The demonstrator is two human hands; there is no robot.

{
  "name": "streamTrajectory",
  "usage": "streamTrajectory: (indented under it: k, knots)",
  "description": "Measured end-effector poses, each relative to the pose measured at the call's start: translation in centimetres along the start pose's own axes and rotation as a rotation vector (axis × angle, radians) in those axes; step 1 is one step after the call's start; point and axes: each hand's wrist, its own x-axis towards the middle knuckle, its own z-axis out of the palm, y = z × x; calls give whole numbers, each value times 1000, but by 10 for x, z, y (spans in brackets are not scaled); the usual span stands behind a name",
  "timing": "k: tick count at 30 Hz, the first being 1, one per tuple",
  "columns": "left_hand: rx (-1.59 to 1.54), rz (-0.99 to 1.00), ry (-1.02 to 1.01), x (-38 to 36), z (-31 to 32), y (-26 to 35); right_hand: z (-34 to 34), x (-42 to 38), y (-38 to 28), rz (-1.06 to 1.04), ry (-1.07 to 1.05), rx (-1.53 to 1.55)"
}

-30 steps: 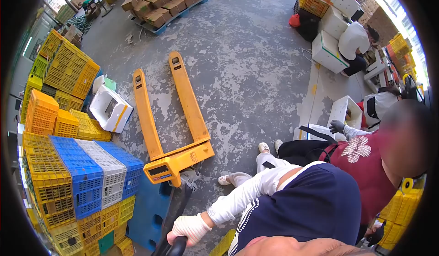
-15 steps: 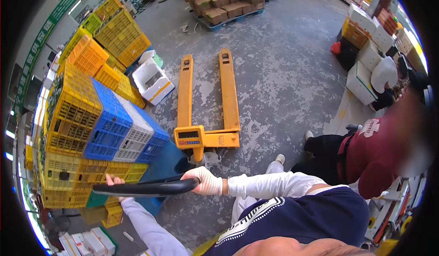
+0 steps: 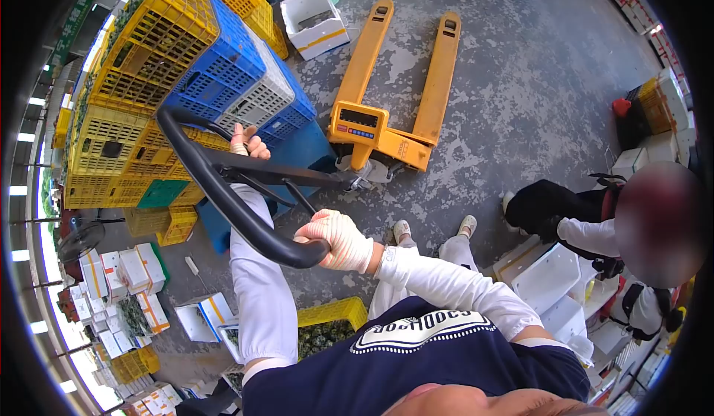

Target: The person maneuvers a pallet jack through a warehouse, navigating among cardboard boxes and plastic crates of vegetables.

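A black loop-shaped handle stretches across the view on the steering arm of a yellow pallet jack. My right hand, in a pale ribbed glove with bare fingertips, is wrapped round the near end of the loop. At the loop's far side, my left hand has its fingers curled at the bar, its thumb raised; the bar partly covers it. The jack's two forks point away from me along the floor, with nothing on them. A small display panel with buttons sits at their base.
Stacked yellow, blue and white crates rise on the left beside a blue pallet. A white foam box stands near the left fork. A yellow crate of greens is close to my body. At right, a person stands near white foam boxes.
My view has tipped down and turned, so the jack sits higher and further right. The handle has swung to a steeper slant. My left hand has come up to the loop's far side.
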Motion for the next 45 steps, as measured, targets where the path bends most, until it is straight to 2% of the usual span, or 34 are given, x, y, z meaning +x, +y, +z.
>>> streamTrajectory:
  k: [1, 3, 5, 6, 8, 9, 11, 12, 13, 15, 16, 17, 18, 19, 21, 22, 23, 25, 26, 28, 29, 31, 33, 34, 38, 40, 41, 45]
  knots:
    - [-68, -106, -129, -3, -13, -10, -7, 1, -3, 27, 17, 19]
    - [-215, -97, -283, -5, -35, -30, -35, 1, -5, 91, 97, 79]
    - [-407, 182, -354, 4, -81, -72, -66, 0, 3, 235, 189, 191]
    - [78, 458, -129, 3, -88, -96, -85, 7, -2, 280, 222, 152]
    - [63, 572, 196, -19, -42, -119, -116, 14, 3, 347, 293, 74]
    - [-435, 427, 222, -43, 7, -112, -126, 15, 16, 367, 345, 36]
    - [-501, 417, 268, -63, 45, -117, -135, 22, 28, 329, 403, 19]
    - [-544, 369, 376, -74, 67, -116, -141, 26, 28, 315, 477, 15]
    - [-545, 365, 372, -77, 68, -129, -150, 32, 30, 313, 481, 11]
    - [-557, 482, 170, -95, 79, -146, -162, 50, 41, 356, 626, 141]
    - [-569, 494, 401, -104, 104, -156, -168, 55, 51, 375, 630, 226]
    - [-564, 544, 238, -108, 101, -174, -177, 60, 63, 384, 632, 308]
    - [-552, 538, 275, -113, 106, -188, -180, 60, 75, 305, 551, 515]
    - [-542, 534, 311, -118, 112, -201, -178, 51, 85, 311, 536, 516]
    - [-636, 494, 379, -134, 131, -210, -168, 31, 84, 357, 559, 1003]
    - [-627, 520, 295, -137, 124, -225, -177, 13, 107, 438, 614, 885]
    - [-652, 391, 294, -160, 154, -217, -168, 13, 81, 481, 754, 702]
    - [-856, 350, 123, -169, 115, -273, -189, -15, 56, 529, 520, 987]
    - [-1392, 210, -18, -183, 129, -276, -191, -26, 44, 560, 572, 917]
    - [-1348, 230, 174, -204, 167, -285, -195, -39, 13, 667, 736, 757]
    - [-748, 386, 491, -210, 180, -296, -198, -45, 0, 701, 782, 727]
    - [-706, 341, 640, -224, 194, -316, -214, -69, 1, 651, 674, 848]
    - [-724, 362, 572, -237, 207, -337, -230, -90, 5, 591, 614, 928]
    - [-734, 388, 553, -240, 213, -350, -236, -99, -1, 608, 690, 833]
    - [-926, 230, 379, -268, 236, -393, -272, -136, -18, 682, 615, 847]
    - [-684, 216, 617, -285, 273, -406, -289, -154, -28, 676, 604, 870]
    - [-572, 221, 662, -292, 278, -419, -298, -162, -30, 677, 584, 875]
    - [-436, 322, 506, -328, 282, -455, -318, -185, -53, 704, 567, 833]
